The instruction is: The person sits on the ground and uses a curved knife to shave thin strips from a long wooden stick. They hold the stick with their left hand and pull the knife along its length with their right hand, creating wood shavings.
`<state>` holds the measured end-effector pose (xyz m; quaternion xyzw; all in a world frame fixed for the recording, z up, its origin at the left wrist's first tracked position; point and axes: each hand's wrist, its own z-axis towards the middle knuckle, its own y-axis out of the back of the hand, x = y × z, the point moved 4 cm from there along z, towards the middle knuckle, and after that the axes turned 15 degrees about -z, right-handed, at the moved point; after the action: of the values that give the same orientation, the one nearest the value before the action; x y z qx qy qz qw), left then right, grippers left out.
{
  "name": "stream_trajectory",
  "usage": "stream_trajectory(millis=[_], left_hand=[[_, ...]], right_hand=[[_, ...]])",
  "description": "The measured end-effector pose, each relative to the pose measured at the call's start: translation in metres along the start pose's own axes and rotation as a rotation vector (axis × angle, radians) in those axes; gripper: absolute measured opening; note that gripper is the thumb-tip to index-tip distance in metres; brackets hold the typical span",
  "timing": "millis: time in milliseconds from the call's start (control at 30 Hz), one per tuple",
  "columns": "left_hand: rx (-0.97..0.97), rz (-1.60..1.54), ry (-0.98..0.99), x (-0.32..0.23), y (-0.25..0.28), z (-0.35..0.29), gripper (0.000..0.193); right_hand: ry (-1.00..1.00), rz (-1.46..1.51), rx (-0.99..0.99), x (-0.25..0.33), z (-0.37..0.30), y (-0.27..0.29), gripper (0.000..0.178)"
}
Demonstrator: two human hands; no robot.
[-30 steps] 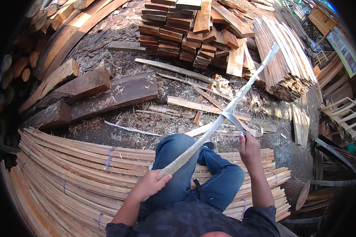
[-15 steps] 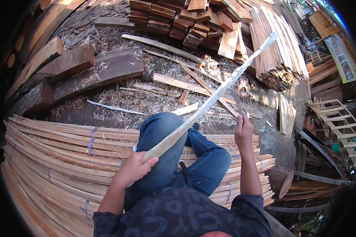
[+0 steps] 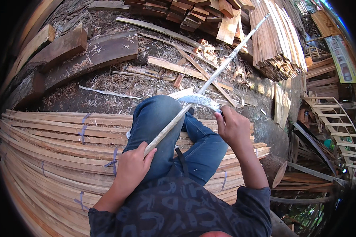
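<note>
My left hand [image 3: 134,165] is closed round the near end of a long pale wooden stick [image 3: 227,62]. The stick slants away over my raised left knee, its far end by the stacked slats at the back. In my right hand [image 3: 234,125] is a sickle, gripped at its handle, which the fingers mostly hide. Its curved blade [image 3: 201,99] points left and lies across the stick, just beyond the knee. Whether the edge touches the wood, I cannot tell.
I sit on bundled wooden strips [image 3: 59,158] tied with purple bands. Shavings cover the ground ahead, with loose slats [image 3: 178,71] and a heavy dark beam [image 3: 95,59]. Farther back are stacked planks [image 3: 279,43]. A wooden ladder-like frame [image 3: 336,126] stands at the right.
My right hand has moved left and a little up, bringing the sickle from beside the stick to across it. The stick's far end has shifted up in view, and the narrower side now shows.
</note>
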<state>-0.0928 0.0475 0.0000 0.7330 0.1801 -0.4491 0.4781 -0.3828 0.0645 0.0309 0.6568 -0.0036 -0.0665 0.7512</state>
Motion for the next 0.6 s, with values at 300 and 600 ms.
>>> stream_trajectory(millis=[300, 600], left_hand=[[0.013, 0.026, 0.026, 0.007, 0.004, -0.002, 0.028], [0.025, -0.027, 0.061, 0.000, 0.005, 0.001, 0.028]], right_hand=[[0.001, 0.062, 0.008, 0.011, -0.011, 0.005, 0.028], [-0.001, -0.060, 0.016, 0.007, 0.003, 0.002, 0.033]])
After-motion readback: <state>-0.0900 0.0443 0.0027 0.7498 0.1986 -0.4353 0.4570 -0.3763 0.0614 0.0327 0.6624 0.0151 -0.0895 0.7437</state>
